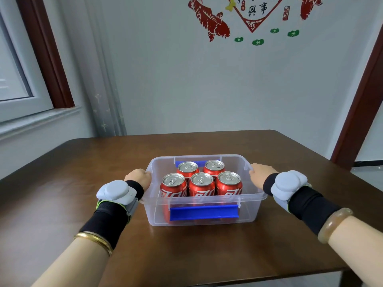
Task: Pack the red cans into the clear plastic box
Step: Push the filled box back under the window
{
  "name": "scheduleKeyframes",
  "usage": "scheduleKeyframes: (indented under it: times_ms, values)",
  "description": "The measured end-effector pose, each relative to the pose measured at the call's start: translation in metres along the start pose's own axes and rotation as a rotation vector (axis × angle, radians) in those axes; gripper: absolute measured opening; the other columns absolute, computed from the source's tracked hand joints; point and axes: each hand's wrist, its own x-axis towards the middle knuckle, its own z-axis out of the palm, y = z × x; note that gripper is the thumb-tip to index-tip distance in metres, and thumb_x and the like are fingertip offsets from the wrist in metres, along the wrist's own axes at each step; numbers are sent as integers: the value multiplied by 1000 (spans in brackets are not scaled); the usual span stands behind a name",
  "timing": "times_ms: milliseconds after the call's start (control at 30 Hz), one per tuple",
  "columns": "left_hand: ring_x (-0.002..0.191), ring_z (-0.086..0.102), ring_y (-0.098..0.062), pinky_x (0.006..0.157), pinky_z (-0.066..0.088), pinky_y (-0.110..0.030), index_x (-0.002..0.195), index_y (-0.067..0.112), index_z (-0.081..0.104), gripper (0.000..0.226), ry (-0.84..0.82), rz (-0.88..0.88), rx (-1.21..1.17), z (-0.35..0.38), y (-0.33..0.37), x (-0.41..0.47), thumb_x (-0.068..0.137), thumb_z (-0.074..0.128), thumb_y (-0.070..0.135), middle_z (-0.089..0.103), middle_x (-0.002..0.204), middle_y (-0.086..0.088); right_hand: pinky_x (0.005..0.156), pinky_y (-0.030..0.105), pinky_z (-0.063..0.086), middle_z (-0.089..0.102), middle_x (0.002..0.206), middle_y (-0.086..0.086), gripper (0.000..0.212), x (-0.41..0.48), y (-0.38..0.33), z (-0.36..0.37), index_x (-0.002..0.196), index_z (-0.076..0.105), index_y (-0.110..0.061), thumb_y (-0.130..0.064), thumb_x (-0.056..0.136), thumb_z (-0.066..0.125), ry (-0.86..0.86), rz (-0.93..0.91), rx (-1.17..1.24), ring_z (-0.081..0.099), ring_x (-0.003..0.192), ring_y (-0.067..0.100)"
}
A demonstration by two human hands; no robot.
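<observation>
Fingertips hidden under box [253, 206] rim (probably curled)

— Where are the hands?
— Both forearms reach forward. The left hand [138, 177] and right hand [261, 174] are curled, knuckles up.
— And the wrists?
— Each wears a grey device over a black band.

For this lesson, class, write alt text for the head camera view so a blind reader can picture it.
Five red cans stand upright in a clear plastic box on a brown table, three in front, two behind. The left hand and right hand hold the box's two ends.
</observation>
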Motion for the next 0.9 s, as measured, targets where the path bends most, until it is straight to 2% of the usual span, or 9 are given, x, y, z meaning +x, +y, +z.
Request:
scheduleKeyframes:
  times_ms: [100, 200, 333, 400, 533, 633, 733, 800, 900]
  values:
    - [107, 58, -34, 89, 46, -33, 114, 2, 62, 40, 18, 14, -45, 1, -2, 0, 95, 34, 22, 63, 120, -18, 94, 32, 47, 61, 126, 16, 39, 0, 1, 1, 125, 54, -1, -17, 102, 28, -5, -2, 38, 59, 114, 31]
    - [91, 53, -30, 82, 43, -30, 110, 2, 64, 39, 49, 33, -67, 3, -3, 2, 95, 35, 22, 65, 114, -18, 93, 33, 48, 62, 123, 17, 39, 2, 1, 3, 123, 56, -1, -19, 102, 29, 0, 14, 98, 60, 112, 31]
    - [85, 53, -29, 76, 43, -28, 105, 2, 67, 37, 70, 38, -93, 0, -9, 3, 93, 37, 21, 61, 93, -13, 93, 34, 48, 63, 119, 18, 39, 2, -3, 3, 119, 59, 0, -19, 101, 29, 9, 10, 150, 61, 109, 31]
    - [84, 54, -30, 74, 42, -28, 103, 2, 68, 36, 79, 32, -107, -2, -15, 3, 92, 38, 20, 60, 90, -12, 92, 34, 49, 64, 117, 18, 40, 1, -8, 5, 117, 60, 0, -20, 101, 30, 12, 1, 169, 62, 108, 31]
    - [82, 55, -30, 72, 43, -28, 99, 3, 68, 35, 106, 0, -131, -14, -34, 0, 92, 39, 21, 61, 88, -12, 90, 35, 49, 61, 98, 16, 41, 1, -26, 10, 107, 62, 2, -22, 101, 29, 25, -25, 201, 60, 92, 27]
    - [79, 54, -30, 69, 41, -28, 90, 4, 68, 34, 147, -15, -135, -32, -53, -1, 92, 38, 20, 61, 85, -12, 79, 33, 48, 54, 83, 13, 35, 2, -49, 15, 87, 56, -2, -21, 100, 31, 35, -49, 213, 53, 82, 24]
    - [79, 51, -28, 60, 36, -26, 77, 11, 61, 26, 206, -24, -144, -56, -76, -3, 91, 40, 19, 58, 78, -9, 51, 24, 34, 43, 62, 6, 42, 2, -81, 21, 62, 46, -6, -18, 99, 31, 23, -103, 209, 46, 64, 21]
    - [79, 51, -28, 56, 36, -26, 74, 12, 59, 26, 246, -46, -153, -75, -93, -7, 91, 40, 19, 57, 76, -7, 47, 23, 27, 39, 58, 4, 45, 1, -107, 27, 55, 39, -10, -18, 99, 32, 13, -148, 205, 42, 59, 19]
    - [77, 52, -28, 54, 36, -27, 68, 13, 58, 30, 300, -89, -160, -101, -121, -12, 91, 40, 18, 56, 74, -6, 48, 25, 28, 38, 57, 4, 45, -2, -146, 39, 55, 39, -9, -18, 98, 33, 7, -217, 205, 44, 62, 22]
